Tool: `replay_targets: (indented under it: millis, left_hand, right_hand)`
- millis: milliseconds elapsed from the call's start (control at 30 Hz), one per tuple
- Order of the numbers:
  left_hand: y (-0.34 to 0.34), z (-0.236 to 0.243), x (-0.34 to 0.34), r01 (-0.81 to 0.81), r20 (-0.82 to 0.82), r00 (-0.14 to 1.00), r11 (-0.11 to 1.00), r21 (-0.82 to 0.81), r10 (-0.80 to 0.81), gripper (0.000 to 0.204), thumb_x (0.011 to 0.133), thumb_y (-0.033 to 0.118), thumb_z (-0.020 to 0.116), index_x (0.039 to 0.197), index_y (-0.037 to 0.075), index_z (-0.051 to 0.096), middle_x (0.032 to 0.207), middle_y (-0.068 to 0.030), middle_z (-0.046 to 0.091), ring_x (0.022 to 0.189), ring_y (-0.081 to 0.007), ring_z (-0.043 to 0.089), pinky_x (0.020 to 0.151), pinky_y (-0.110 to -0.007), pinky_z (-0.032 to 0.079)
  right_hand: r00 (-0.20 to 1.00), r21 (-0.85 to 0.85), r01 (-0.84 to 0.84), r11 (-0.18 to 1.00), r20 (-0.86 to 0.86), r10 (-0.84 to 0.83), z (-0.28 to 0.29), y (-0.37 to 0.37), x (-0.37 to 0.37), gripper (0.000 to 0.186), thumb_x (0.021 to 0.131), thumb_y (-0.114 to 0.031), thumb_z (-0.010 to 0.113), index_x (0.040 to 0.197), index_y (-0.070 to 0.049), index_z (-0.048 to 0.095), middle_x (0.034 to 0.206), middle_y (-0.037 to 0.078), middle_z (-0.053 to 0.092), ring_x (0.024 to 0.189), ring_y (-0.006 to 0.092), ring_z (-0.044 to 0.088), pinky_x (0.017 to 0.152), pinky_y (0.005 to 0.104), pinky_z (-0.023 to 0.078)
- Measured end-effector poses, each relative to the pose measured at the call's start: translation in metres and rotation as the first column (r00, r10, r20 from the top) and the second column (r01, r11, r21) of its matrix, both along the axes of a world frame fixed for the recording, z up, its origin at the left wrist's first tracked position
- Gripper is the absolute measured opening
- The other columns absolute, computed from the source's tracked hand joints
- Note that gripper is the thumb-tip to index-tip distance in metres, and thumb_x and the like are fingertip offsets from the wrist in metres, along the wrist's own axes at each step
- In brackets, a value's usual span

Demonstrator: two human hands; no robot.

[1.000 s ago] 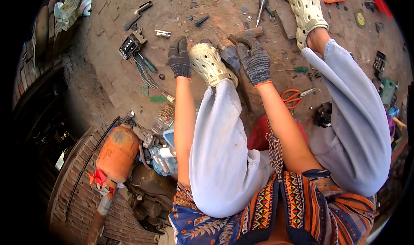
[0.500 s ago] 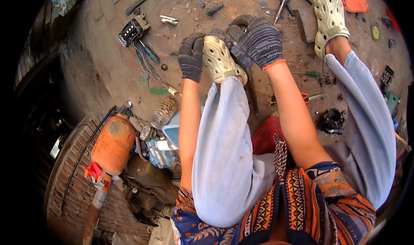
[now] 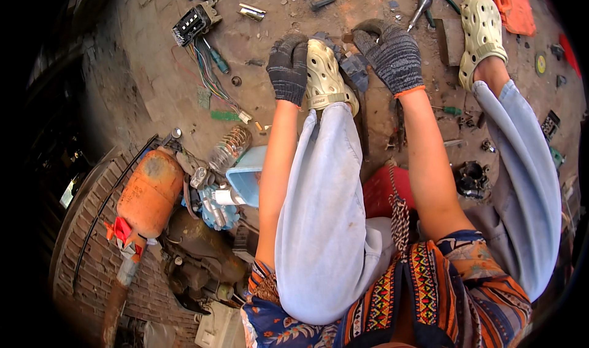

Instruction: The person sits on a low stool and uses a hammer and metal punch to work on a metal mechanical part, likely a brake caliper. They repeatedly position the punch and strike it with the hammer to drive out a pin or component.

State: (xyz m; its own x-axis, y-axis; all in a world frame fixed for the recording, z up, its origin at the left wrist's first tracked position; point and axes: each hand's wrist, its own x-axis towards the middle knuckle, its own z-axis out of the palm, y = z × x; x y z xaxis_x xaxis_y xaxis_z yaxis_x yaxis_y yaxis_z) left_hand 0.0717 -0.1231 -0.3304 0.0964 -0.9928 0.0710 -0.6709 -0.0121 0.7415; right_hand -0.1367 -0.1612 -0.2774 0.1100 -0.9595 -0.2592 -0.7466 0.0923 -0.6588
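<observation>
My left hand (image 3: 288, 70), in a dark grey knit glove, has its fingers curled in against the left side of a cream clog (image 3: 323, 69) on my foot. Whatever those fingers may grip is hidden. On the other side of the clog, my right hand (image 3: 394, 58), in a grey glove with an orange cuff, is bent with thumb and forefinger drawn together. Anything pinched there is too small to make out. A dark, broken-looking block (image 3: 354, 71) lies between the clog and my right hand. More dark fragments show past the clog's toe.
Left on the dirty ground are a connector with coloured wires (image 3: 194, 24), a metal socket (image 3: 252, 11) and a blue bin (image 3: 248, 175). An orange cylinder (image 3: 151, 191) stands farther left. Pliers (image 3: 431, 4), a screwdriver (image 3: 422, 9), a flat block (image 3: 451, 41) and a round metal part (image 3: 473, 179) lie right.
My right hand has moved off the dark block, leaving a gap between them. The whole view has shifted slightly, and my right forearm now hides the orange-handled tool.
</observation>
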Motion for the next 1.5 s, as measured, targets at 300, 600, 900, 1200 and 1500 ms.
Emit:
replay_targets:
  millis: [300,600,900,1200,1500]
  left_hand:
    - [0.004,0.007,0.002,0.011,0.005,1.000,0.999,-0.037,-0.011,0.015,0.079,0.006,0.056,0.091,0.000,0.063,0.090,-0.0140,0.062,0.085,-0.0260,0.058,0.079,-0.033,0.044]
    - [-0.026,0.048,-0.039,0.211,0.012,0.977,0.972,0.106,-0.214,0.033,0.072,0.015,0.065,0.102,0.001,0.057,0.097,-0.0182,0.058,0.092,-0.0306,0.055,0.080,-0.037,0.043]
    - [-0.053,0.020,-0.018,0.122,-0.377,0.926,0.953,0.278,-0.009,0.019,0.076,0.012,0.066,0.088,-0.001,0.059,0.082,-0.0090,0.063,0.074,-0.0157,0.057,0.070,-0.029,0.045]
    - [-0.052,-0.003,-0.017,0.044,-0.403,0.914,0.976,0.214,0.047,0.016,0.081,0.013,0.060,0.088,-0.001,0.058,0.082,-0.0086,0.062,0.075,-0.0174,0.056,0.071,-0.030,0.044]
    - [-0.044,-0.008,-0.024,-0.016,-0.258,0.965,0.989,0.148,0.054,0.022,0.078,0.018,0.062,0.086,-0.002,0.056,0.080,-0.0155,0.062,0.073,-0.0258,0.058,0.068,-0.035,0.045]
  right_hand:
    - [0.991,0.036,-0.035,0.999,-0.129,0.040,0.021,-0.006,0.011,0.036,0.081,-0.039,0.054,0.094,-0.007,0.063,0.087,0.017,0.062,0.082,0.0316,0.060,0.075,0.0389,0.047]
    - [0.888,-0.053,-0.395,0.917,-0.277,0.366,-0.009,-0.036,0.026,0.038,0.084,-0.014,0.042,0.120,-0.002,0.043,0.107,0.021,0.054,0.093,0.0342,0.055,0.080,0.0415,0.046]
    - [0.699,0.259,0.463,0.848,0.481,-0.529,-0.066,0.042,-0.012,0.035,0.086,-0.030,0.052,0.104,-0.001,0.054,0.092,0.014,0.061,0.082,0.0236,0.060,0.074,0.0342,0.047]
    - [0.828,0.167,0.454,0.875,-0.441,-0.345,-0.109,0.153,-0.037,0.046,0.076,-0.033,0.062,0.105,0.000,0.049,0.101,0.019,0.055,0.097,0.0358,0.052,0.081,0.0404,0.044]
    - [0.896,0.281,0.307,0.909,-0.406,-0.177,-0.116,0.159,-0.058,0.047,0.073,-0.041,0.063,0.094,0.000,0.055,0.089,0.022,0.059,0.086,0.0364,0.057,0.077,0.0410,0.045]
